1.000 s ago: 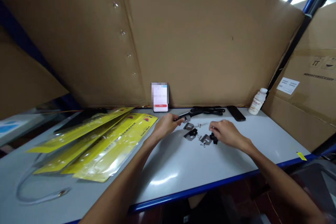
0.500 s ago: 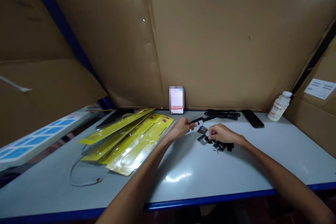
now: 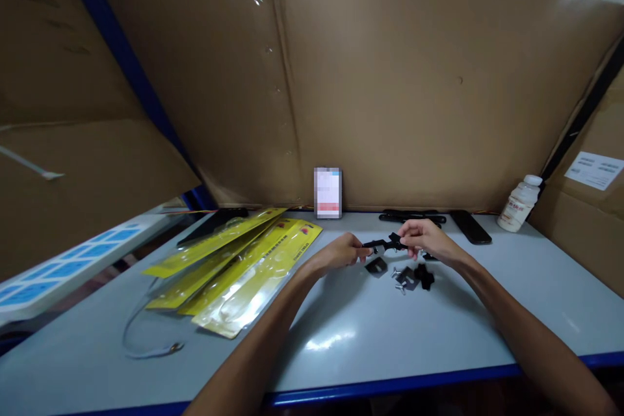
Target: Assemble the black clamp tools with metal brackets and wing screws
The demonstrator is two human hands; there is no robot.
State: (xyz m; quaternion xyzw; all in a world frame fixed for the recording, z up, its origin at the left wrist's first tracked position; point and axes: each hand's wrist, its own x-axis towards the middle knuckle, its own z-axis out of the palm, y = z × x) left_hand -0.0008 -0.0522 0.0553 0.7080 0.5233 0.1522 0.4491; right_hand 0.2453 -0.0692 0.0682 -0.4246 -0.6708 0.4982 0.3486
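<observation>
My left hand [image 3: 338,255] is closed on a slim black part [image 3: 371,246] with a small metallic piece at its end. Between the fingertips of my right hand [image 3: 428,240] is a black star-shaped piece [image 3: 394,240], brought up against that part; whether the two are joined I cannot tell. Below the hands lie a dark square plate [image 3: 376,265], a second plate [image 3: 405,275], small silver screws [image 3: 400,287] and another black star-shaped piece [image 3: 424,277].
Long black handles [image 3: 412,216] and a black phone-like slab [image 3: 470,227] lie behind my right hand. A bottle [image 3: 519,205] stands at the right. A lit screen [image 3: 328,193] leans on the cardboard [image 3: 380,78]. Yellow packages [image 3: 287,244] and a cable [image 3: 146,355] lie left.
My right hand has risen from the loose parts with a black star-shaped piece and moved up to the part in my left hand. The black part in my left hand is now held lower and flatter.
</observation>
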